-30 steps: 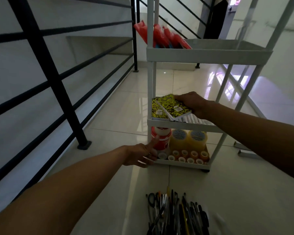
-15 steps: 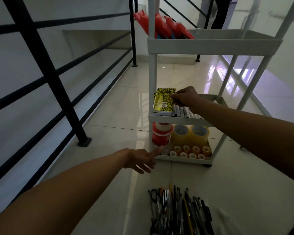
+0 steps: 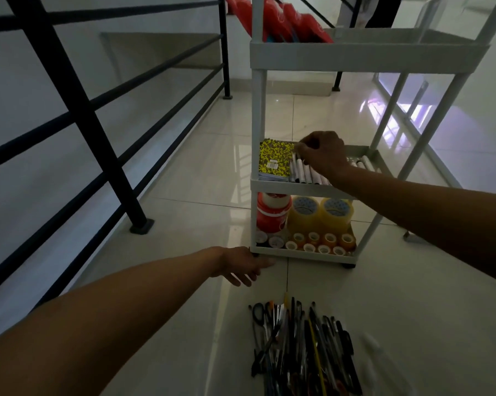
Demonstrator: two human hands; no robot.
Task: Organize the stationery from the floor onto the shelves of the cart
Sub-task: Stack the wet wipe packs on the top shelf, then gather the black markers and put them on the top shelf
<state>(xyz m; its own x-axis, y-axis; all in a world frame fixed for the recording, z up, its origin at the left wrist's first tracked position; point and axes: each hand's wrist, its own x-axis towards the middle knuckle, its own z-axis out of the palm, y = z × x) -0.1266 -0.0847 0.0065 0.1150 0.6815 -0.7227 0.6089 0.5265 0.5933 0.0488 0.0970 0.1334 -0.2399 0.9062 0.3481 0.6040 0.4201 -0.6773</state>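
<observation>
On the cart's point(image 3: 366, 54) middle shelf a yellow notebook point(image 3: 275, 158) is seen lying flat beside a row of markers point(image 3: 306, 174). The right hand point(image 3: 324, 155) is held over the markers, fingers curled; whether anything is pinched cannot be told. The left hand point(image 3: 241, 265) hangs loosely open near the cart's foot. Pens point(image 3: 304, 347) are heaped on the floor point(image 3: 183, 195).

Open floor point(image 3: 183, 218) left of the cart point(image 3: 366, 57); black railing point(image 3: 78, 110) closing that side. Pen pile point(image 3: 304, 350) blocking the near tiles (scissors among them). Middle shelf crowded with notebook point(image 3: 274, 158) and markers point(image 3: 306, 174).
</observation>
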